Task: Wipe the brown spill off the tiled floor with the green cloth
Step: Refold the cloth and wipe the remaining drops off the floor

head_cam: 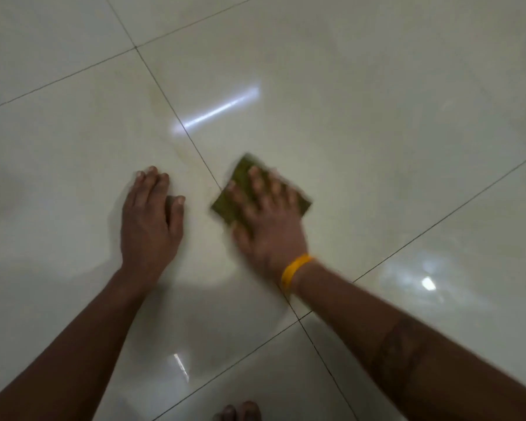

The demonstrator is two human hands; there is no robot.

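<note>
A folded green cloth [240, 177] lies flat on the pale tiled floor [377, 117], just right of a dark grout line. My right hand [268, 220] presses down on it with spread, straight fingers; the hand and cloth are blurred by motion. A yellow band circles that wrist. My left hand [149, 220] rests flat on the tile to the left, fingers straight and together, holding nothing. A faint brownish smear [160, 100] shows along the grout line above my left hand, with a thin streak [179, 154] nearer the cloth.
Glossy tiles spread in every direction, crossed by dark grout lines [176, 117]. Bright light reflections [216, 110] glare on the floor. Toes of a bare foot [239, 411] show at the bottom edge.
</note>
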